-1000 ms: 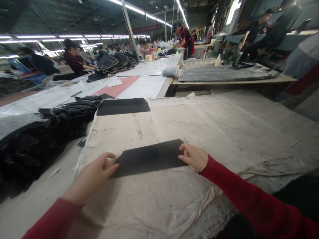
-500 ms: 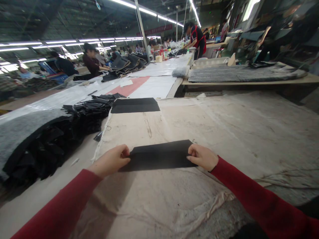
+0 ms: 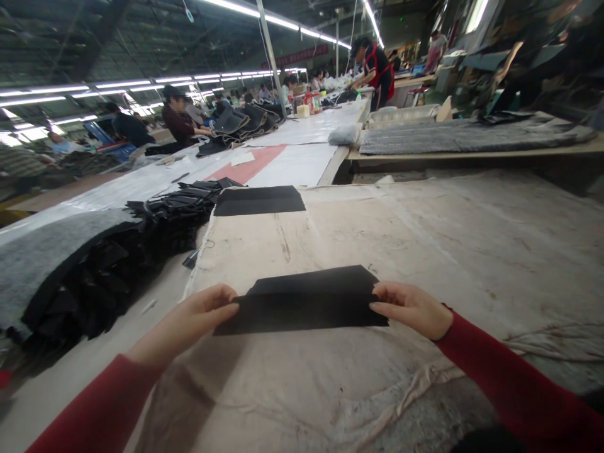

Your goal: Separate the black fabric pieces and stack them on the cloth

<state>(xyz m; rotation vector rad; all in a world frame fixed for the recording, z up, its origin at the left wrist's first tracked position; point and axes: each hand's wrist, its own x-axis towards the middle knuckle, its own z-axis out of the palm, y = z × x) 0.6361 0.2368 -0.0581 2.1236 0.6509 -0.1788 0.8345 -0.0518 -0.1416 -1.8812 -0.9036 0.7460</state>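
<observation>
Pinching opposite ends of one long, black, fabric-like panel over a stained cream cloth, bare left hand and bare right hand, fingers clamped on it, would best hold evenly taut.

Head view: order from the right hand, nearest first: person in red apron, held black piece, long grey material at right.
1. Black piece, touching the right hand.
2. Long grey material, right side, beyond the pale cloth.
3. Person in red apron, farther back.
</observation>
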